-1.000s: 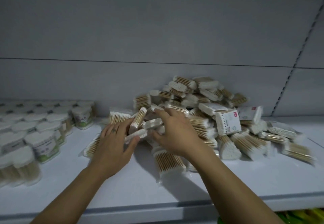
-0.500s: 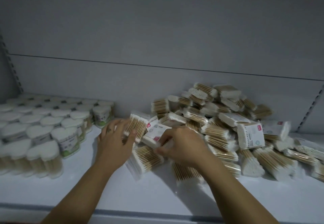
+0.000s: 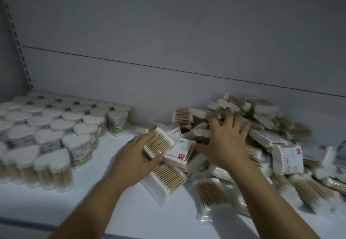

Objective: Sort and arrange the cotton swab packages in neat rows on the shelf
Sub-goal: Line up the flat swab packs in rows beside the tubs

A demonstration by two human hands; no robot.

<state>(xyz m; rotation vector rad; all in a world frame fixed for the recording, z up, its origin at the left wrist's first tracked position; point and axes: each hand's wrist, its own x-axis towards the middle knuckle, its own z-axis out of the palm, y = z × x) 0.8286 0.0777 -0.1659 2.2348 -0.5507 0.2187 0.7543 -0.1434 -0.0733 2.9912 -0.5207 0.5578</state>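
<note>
1. A person's left hand (image 3: 134,156) grips a flat cotton swab package (image 3: 159,143) at the left edge of the loose pile (image 3: 262,135). The fingers curl over its far side and the thumb presses its near side. The package sits tilted on top of others.
2. The right hand (image 3: 226,141) lies spread over the middle of the pile, its fingers splayed and nearly straight and closed around nothing. Motion blur hides which packages the fingertips touch.
3. A package with a red label (image 3: 179,153) lies between the two hands, touching the gripped one, on the pile's left side.
4. Another flat package (image 3: 211,193) lies alone at the front of the pile, on the white shelf (image 3: 93,201).
5. Heart-shaped tubs (image 3: 56,135) of swabs stand in tight rows well to the left of the pile.
6. A grey back panel (image 3: 168,32) rises behind the pile.
</note>
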